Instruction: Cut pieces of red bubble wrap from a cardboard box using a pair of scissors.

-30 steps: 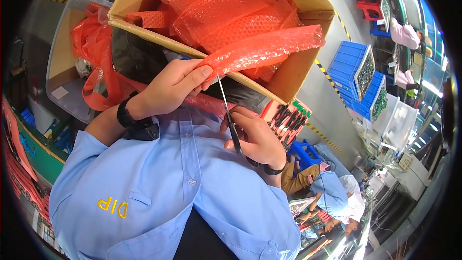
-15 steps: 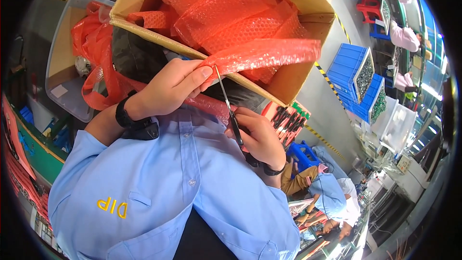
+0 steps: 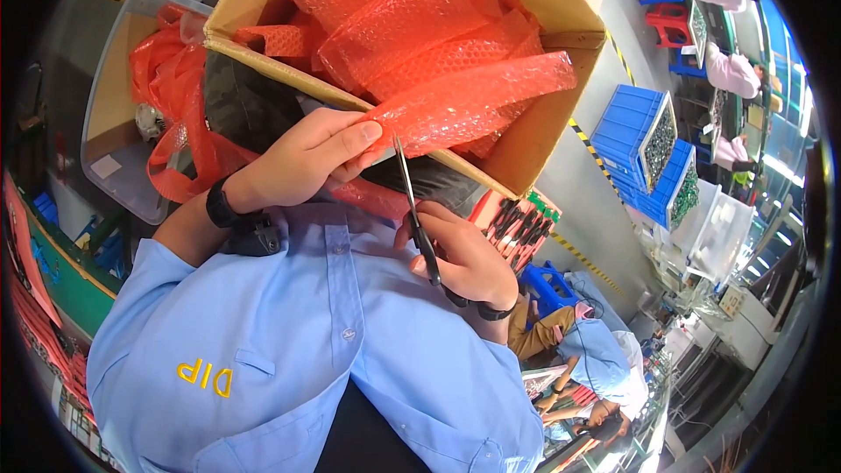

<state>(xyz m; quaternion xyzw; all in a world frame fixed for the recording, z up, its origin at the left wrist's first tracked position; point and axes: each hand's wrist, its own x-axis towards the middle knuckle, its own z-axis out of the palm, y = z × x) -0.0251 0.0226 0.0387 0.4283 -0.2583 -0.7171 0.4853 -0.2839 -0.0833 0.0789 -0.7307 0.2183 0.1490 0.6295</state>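
Observation:
My left hand (image 3: pixel 324 147) is closed on a strip of red bubble wrap (image 3: pixel 464 107), thumb on top, fingers beneath. The strip's far part stretches to the right over the edge of an open cardboard box (image 3: pixel 289 79). My right hand (image 3: pixel 460 254) is wrapped round the black handles of a pair of scissors (image 3: pixel 406 177). The metal blades point up at the strip's lower edge, just right of my left thumb. Another length of the wrap hangs below my left hand across my front. More red bubble wrap pieces (image 3: pixel 403 26) lie heaped in the box.
At the left stands a clear plastic bin (image 3: pixel 95 144), with a tangle of red bubble wrap (image 3: pixel 171 70) spilling over its side. Blue crates (image 3: pixel 626 127) are stacked to the right. Past my right hand, a seated person (image 3: pixel 596 355) works near a blue stool (image 3: pixel 549 287).
The strip's free end has dropped a little and its broad face is turned more toward me. My right hand and the scissors have shifted slightly down and left.

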